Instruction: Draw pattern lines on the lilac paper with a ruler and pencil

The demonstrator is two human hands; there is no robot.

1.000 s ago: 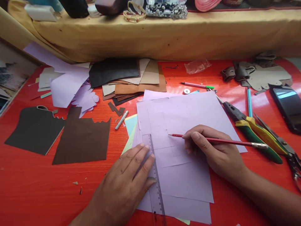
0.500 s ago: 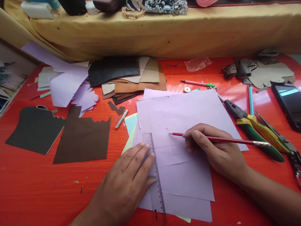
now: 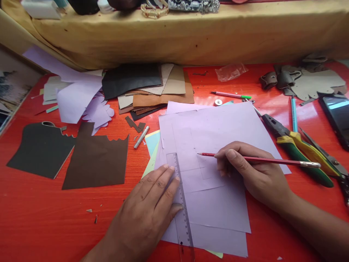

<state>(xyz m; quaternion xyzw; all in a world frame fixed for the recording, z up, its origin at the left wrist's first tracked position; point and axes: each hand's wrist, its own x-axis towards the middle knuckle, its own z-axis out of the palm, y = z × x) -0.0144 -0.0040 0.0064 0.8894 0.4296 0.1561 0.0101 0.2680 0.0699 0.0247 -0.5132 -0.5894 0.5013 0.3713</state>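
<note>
Sheets of lilac paper lie stacked in front of me, the top one marked with thin pencil lines that form narrow boxes. My left hand rests flat, fingers stretched out, across a clear plastic ruler and the paper's left part. The ruler runs lengthwise towards me over the sheet. In my right hand a red pencil is pinched between thumb and fingers. Its tip points left, at or just above the paper near a drawn line; I cannot tell whether it touches.
Brown leather and dark leather lie left. Behind the paper sits a stack of leather pieces. Pliers, scissors and a phone are on the right. A cloth-covered ledge borders the red table's back.
The view has shifted slightly, so things on the right sit a little further right. Both hands, the ruler and the pencil keep nearly the same places on the paper.
</note>
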